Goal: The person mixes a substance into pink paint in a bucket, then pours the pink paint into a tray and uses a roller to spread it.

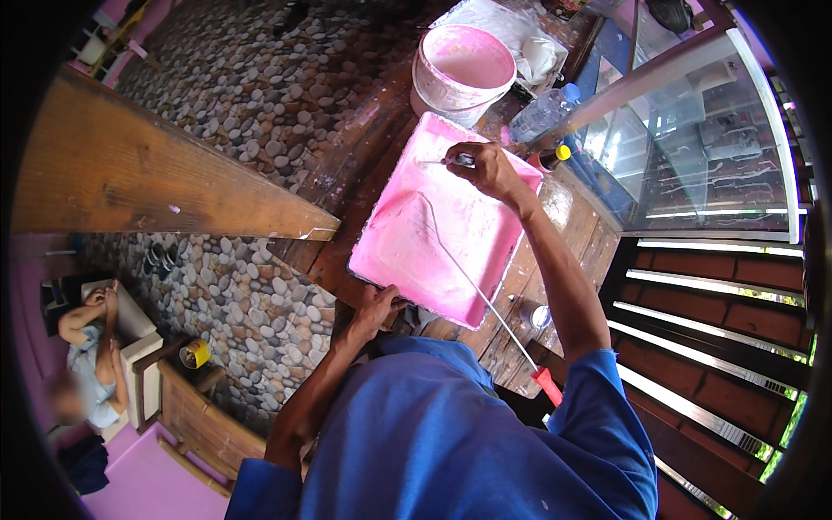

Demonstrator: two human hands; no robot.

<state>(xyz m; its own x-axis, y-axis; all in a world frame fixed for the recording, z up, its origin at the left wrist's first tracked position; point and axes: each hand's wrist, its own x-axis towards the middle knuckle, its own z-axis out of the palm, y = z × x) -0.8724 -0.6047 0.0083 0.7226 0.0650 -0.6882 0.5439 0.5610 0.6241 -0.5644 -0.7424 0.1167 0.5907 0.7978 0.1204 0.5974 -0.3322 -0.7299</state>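
Note:
A pink-coated paint tray (pixel 390 251) lies on a wooden table before me. My left hand (pixel 379 308) grips its near left edge, fingers curled at the rim. Over the tray's far part, my right hand (pixel 492 173) is closed around a small tool (pixel 462 159) with a dark grip and a thin pale tip pointing left; its exact kind is mostly hidden by my fingers. A paint roller rests in the tray; its bent wire frame (pixel 468 273) crosses the near right rim, and its red handle (pixel 546 386) sticks out toward me.
Beyond the tray stands a pink-stained bucket (pixel 464 74). Right of it are a clear plastic bottle (pixel 537 114), a small yellow-capped bottle (pixel 555 157) and a glass cabinet (pixel 711 139). A small tin (pixel 536 315) sits near my right arm. A wooden beam (pixel 173 173) juts from the left. Another person (pixel 100 364) sits lower left.

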